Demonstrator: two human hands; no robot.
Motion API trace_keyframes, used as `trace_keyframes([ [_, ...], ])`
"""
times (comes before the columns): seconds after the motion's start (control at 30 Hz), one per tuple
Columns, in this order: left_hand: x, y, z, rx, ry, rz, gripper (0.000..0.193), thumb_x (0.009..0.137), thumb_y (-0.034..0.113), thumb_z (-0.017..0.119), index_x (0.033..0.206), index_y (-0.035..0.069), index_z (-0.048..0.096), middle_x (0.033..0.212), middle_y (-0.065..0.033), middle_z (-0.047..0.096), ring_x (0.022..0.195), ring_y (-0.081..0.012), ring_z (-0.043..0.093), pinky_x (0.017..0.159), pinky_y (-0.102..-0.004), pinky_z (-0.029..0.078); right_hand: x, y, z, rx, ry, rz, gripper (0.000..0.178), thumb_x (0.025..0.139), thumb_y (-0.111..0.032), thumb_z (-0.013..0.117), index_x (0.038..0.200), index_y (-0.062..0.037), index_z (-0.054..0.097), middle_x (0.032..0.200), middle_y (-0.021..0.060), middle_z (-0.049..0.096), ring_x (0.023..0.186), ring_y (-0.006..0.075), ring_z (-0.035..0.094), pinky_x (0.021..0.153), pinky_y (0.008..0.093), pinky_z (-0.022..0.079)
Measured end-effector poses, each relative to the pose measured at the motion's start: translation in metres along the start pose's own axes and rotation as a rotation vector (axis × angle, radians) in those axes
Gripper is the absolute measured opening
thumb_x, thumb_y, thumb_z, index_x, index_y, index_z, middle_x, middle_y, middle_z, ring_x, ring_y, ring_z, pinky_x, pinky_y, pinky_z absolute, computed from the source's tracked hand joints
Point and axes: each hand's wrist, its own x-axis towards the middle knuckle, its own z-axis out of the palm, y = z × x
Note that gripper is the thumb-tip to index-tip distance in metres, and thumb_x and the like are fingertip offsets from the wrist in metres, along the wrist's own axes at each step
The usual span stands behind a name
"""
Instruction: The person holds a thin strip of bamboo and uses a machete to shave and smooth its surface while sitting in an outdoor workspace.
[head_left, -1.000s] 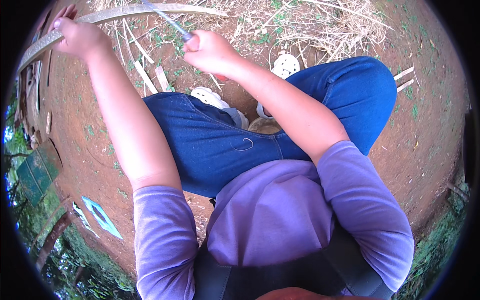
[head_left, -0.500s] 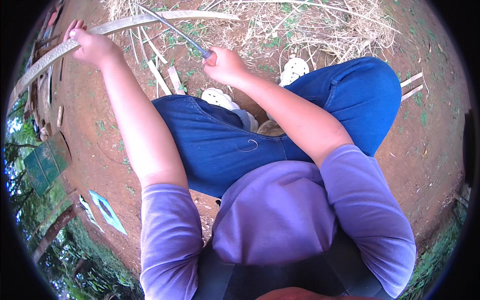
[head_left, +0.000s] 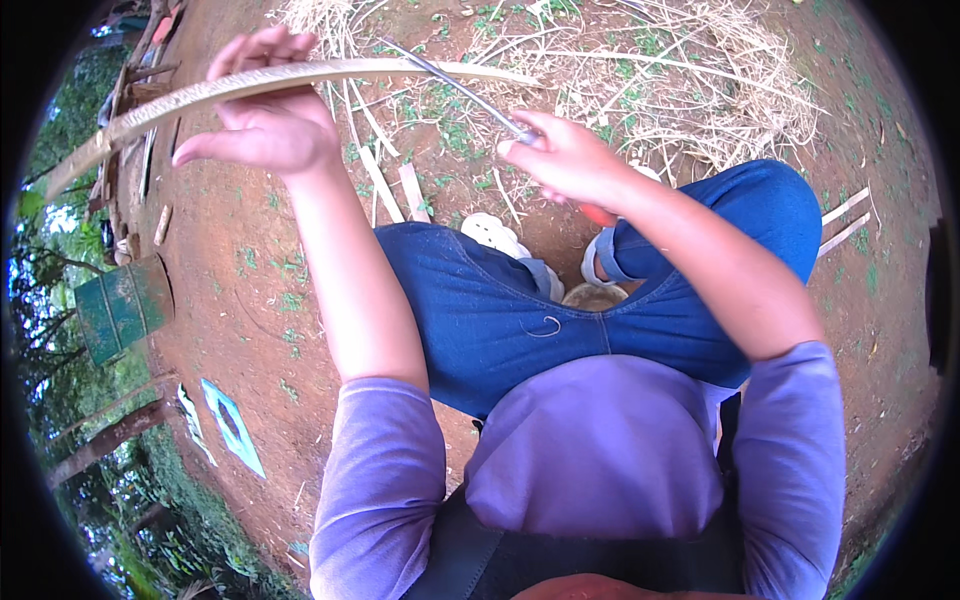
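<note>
A long pale strip of split bamboo, with a node near its left end, arches across the upper left. My left hand is behind and under it, palm up, fingers stretched and thumb spread away, and the strip lies across the fingers without being gripped. My right hand is closed around the red handle of a long, slim-bladed knife. The blade points up and left, crossing the strip near its right end in the picture; whether they touch I cannot tell.
Pale bamboo shavings are heaped on the reddish soil ahead. Cut slats lie near my white shoe. More slats are beside my right knee. To the left stand a green metal container and a blue-white sheet.
My left hand has gone from gripping the strip to lying opened out beneath it. The knife and my right hand have shifted right and lower in the picture, and the whole view has shifted too.
</note>
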Motion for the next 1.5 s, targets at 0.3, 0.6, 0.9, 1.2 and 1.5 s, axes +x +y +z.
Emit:
trace_keyframes([
  [0.3, -0.097, 0.057, 0.0, 0.26, -0.096, -0.075, 0.079, 0.094, 0.082, 0.029, 0.095, 0.01, 0.062, 0.104, -0.0142, 0.068, 0.102, -0.0294, 0.066, 0.103, -0.0543, 0.048, 0.0, -0.001, -0.03, -0.318, -0.258, 0.024, 0.05, 0.095, -0.015, 0.058, 0.14, 0.0061, 0.052, 0.073, 0.0019, 0.059, 0.059, 0.0113, 0.062, 0.056, 0.0278, 0.056],
  [0.6, -0.154, 0.094, 0.006, 0.308, -0.173, -0.125, 0.101, 0.081, 0.088, 0.048, 0.146, 0.011, 0.042, 0.142, -0.0283, 0.046, 0.12, -0.0437, 0.058, 0.106, -0.0685, 0.043, 0.021, 0.019, -0.02, -0.303, -0.436, 0.253, 0.033, 0.097, -0.025, 0.051, 0.118, -0.0012, 0.06, 0.078, 0.0061, 0.06, 0.06, 0.0174, 0.066, 0.054, 0.0335, 0.057],
  [0.9, -0.147, 0.081, 0.03, 0.263, -0.302, -0.099, 0.083, 0.081, 0.085, 0.054, 0.121, 0.012, 0.045, 0.109, -0.0164, 0.052, 0.094, -0.0317, 0.059, 0.087, -0.053, 0.048, 0.017, 0.03, -0.022, -0.468, -0.357, 0.074, 0.044, 0.103, -0.037, 0.043, 0.11, -0.0001, 0.066, 0.071, 0.0099, 0.056, 0.064, 0.0221, 0.062, 0.063, 0.0374, 0.05],
  [1.2, -0.139, 0.082, 0.049, 0.273, -0.379, -0.036, 0.069, 0.082, 0.081, 0.062, 0.092, 0.014, 0.048, 0.072, -0.003, 0.059, 0.065, -0.0182, 0.061, 0.065, -0.0356, 0.054, -0.026, -0.005, -0.005, -0.332, -0.401, -0.244, 0.063, 0.107, -0.052, 0.037, 0.084, 0.0014, 0.061, 0.065, 0.0213, 0.059, 0.067, 0.0421, 0.063, 0.067, 0.0498, 0.049],
  [1.5, -0.123, 0.083, 0.052, 0.297, -0.365, -0.056, 0.067, 0.083, 0.079, 0.061, 0.087, 0.013, 0.048, 0.06, 0.0008, 0.057, 0.052, -0.0139, 0.055, 0.055, -0.0308, 0.051, -0.021, -0.002, -0.007, -0.315, -0.354, -0.276, 0.061, 0.105, -0.05, 0.047, 0.075, 0.0012, 0.062, 0.062, 0.023, 0.06, 0.064, 0.0435, 0.065, 0.062, 0.0515, 0.049],
])
